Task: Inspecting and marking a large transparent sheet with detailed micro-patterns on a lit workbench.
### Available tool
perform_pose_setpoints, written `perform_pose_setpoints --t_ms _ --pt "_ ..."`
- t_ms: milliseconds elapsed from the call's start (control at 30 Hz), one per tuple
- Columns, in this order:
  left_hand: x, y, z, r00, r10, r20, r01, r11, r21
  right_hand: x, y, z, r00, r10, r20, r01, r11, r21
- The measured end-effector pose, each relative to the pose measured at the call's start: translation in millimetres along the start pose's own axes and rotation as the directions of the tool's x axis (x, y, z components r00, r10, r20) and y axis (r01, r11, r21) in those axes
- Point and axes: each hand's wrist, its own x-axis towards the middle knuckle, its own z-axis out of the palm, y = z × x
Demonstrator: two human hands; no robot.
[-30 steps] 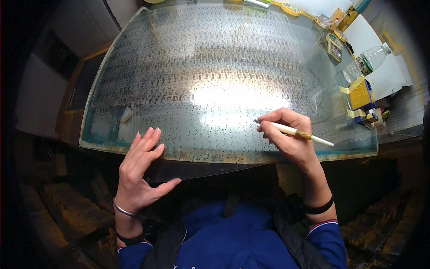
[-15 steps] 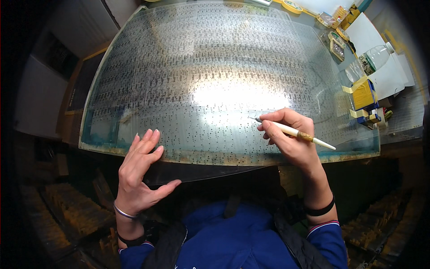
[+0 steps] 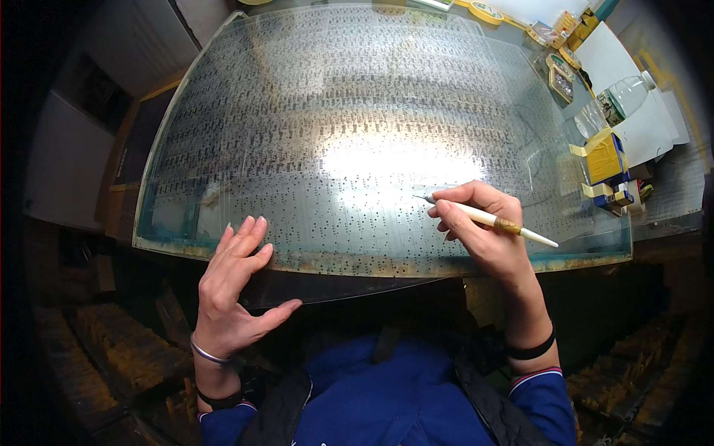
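Between thumb and fingers, my right hand (image 3: 480, 227) pinches a slim, pen-like tool (image 3: 534, 236) with a white handle, a gold-coloured band and a fine dark tip; its exact kind I cannot tell. The tip points left, at or just above a clear sheet (image 3: 327, 215) covered with rows of small black dots and marks. This sheet lies on a glass-topped table (image 3: 169, 223) that glows brightly in the middle. Fingers stretched out, my left hand (image 3: 234, 290) is open, its fingertips resting on the near left part of the sheet and its thumb beyond the table's front edge.
Toward the right edge stand a clear plastic bottle (image 3: 623, 99) and a blue and yellow box (image 3: 606, 160) with tape strips. Farther back lie a yellow tape roll (image 3: 486, 11) and a small case (image 3: 560, 84). A dark panel (image 3: 335, 288) sits under the table's front edge.
Almost nothing differs. Both hands and the tool hold nearly the same places; the whole view has shifted very slightly.
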Motion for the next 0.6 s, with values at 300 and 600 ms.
perform_pose_setpoints --t_ms 300,600 --pt "0.2 1.1 -1.3 1.000 -0.005 0.000 0.005 1.000 0.005 -1.4 1.0 -8.5 0.990 -0.076 0.120 0.077 0.997 -0.009" --pt "-1.4 0.0 0.0 1.000 -0.001 -0.006 0.002 1.000 0.007 -1.0 6.4 -16.9 0.941 -0.136 0.311 0.192 0.969 -0.157"
